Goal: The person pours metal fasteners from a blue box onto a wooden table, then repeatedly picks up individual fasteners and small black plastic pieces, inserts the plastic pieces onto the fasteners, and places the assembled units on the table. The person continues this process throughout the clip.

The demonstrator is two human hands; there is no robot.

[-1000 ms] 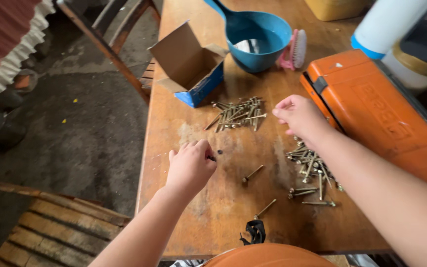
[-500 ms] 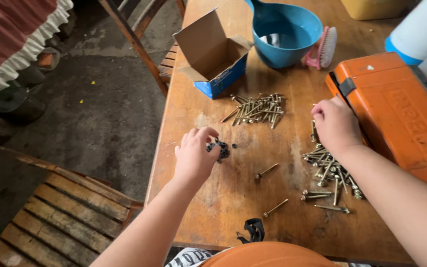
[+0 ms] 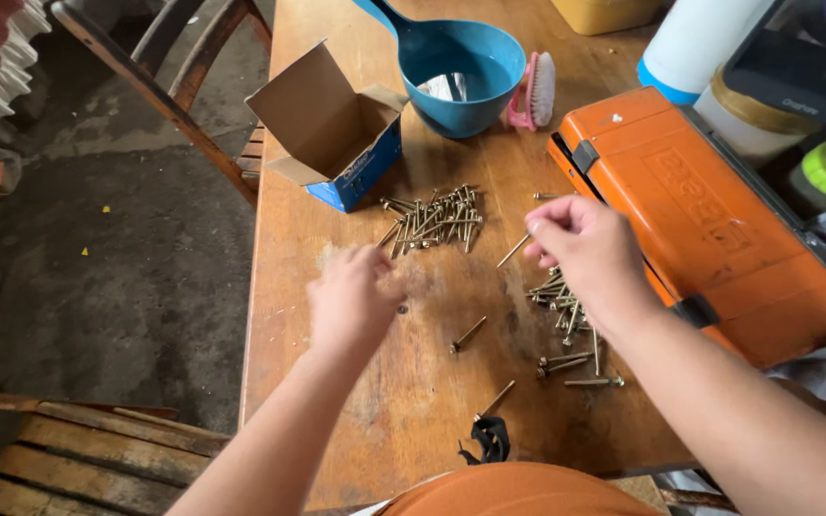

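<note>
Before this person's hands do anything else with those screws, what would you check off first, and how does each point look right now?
1. Right hand has a firm pinch on one screw: ok, the screw sticks out from the fingertips.
2. Left hand has picked something up: cannot tell, it is blurred and its fingers face away.
3. Small dark piece on the wooden table is within reach of the left hand: ok, it lies right beside it.
4. Loose screws away from the table edge: ok, the far pile and the near pile sit well inboard.
5. Orange case shut: ok, lid is down.
</note>
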